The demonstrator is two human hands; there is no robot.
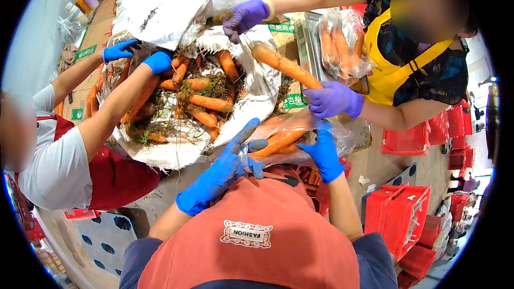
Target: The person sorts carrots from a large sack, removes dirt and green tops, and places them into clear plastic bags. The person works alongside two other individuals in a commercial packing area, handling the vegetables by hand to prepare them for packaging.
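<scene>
In blue gloves, my left hand [222, 168] and my right hand [324, 152] are at either side of a clear plastic bag [345, 139] with carrots [278, 144] in it, close to my apron. My left fingers are bent around gathered plastic at one end, the index finger stretched out. The right hand grips the other side near the carrots. Just beyond, a white woven sack [262, 96] lies open, full of loose carrots [211, 103] with soil and green tops. Part of the bag is hidden behind my hands.
At right, a co-worker in purple gloves holds a long carrot [284, 65] above my bag. A packed bag of carrots [342, 43] sits beside that person on a scale-like metal tray. Another co-worker's blue gloves [158, 62] reach into the sack from the left. Red crates [396, 217] stand at right.
</scene>
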